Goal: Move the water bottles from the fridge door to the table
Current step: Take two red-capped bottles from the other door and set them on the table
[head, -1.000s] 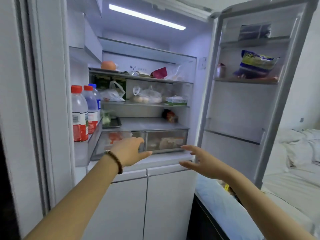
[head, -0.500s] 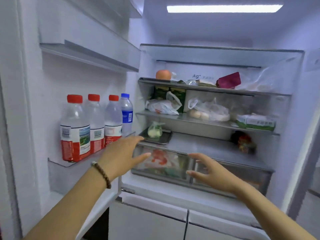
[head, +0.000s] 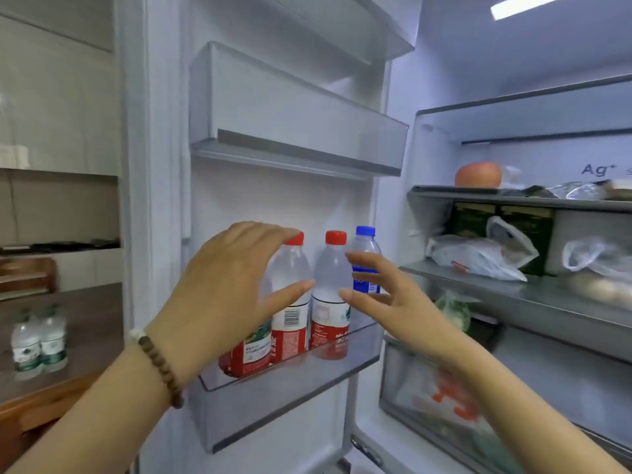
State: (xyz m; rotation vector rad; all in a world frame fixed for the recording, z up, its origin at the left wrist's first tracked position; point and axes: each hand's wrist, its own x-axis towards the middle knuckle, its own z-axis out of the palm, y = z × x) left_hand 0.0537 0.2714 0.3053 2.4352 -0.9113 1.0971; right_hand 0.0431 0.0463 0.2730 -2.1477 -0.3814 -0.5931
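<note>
Red-capped clear plastic water bottles point(head: 328, 278) are standing in a row in the transparent fridge-door shelf point(head: 290, 398), with a blue-capped bottle point(head: 366, 245) at the far end. The left hand point(head: 232, 295) and right hand point(head: 393, 299) are hovering before them, each grip spread, holding nothing.

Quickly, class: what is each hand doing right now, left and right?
Left hand: open, fingers spread before the red-capped bottles, holding nothing.
Right hand: open, fingers straight, before the blue-capped bottle, holding nothing.
</note>
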